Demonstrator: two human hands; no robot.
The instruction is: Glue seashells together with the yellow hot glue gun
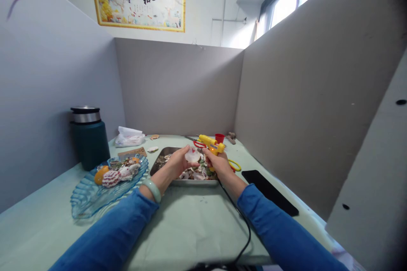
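Over the metal tray [193,183], my left hand [177,162] is closed on a pale, translucent shell [192,155] with a small red mark on it. My right hand [220,163] grips a yellow glue gun [210,142], which points up and to the left, just beyond the shell. A small orange light glows on the gun, and its black cord [240,211] runs down past my right wrist to the table's front edge. Several shell pieces [196,173] lie in the tray beneath both hands, which partly hide them.
Left of the tray, a blue scalloped glass plate [85,203] bears shells, beside a dark green bottle [91,142]. A black phone-like slab [270,192] lies at right. Behind are red-handled scissors [199,144], a red cup [219,138] and tissues [129,136]. Partitions enclose the table.
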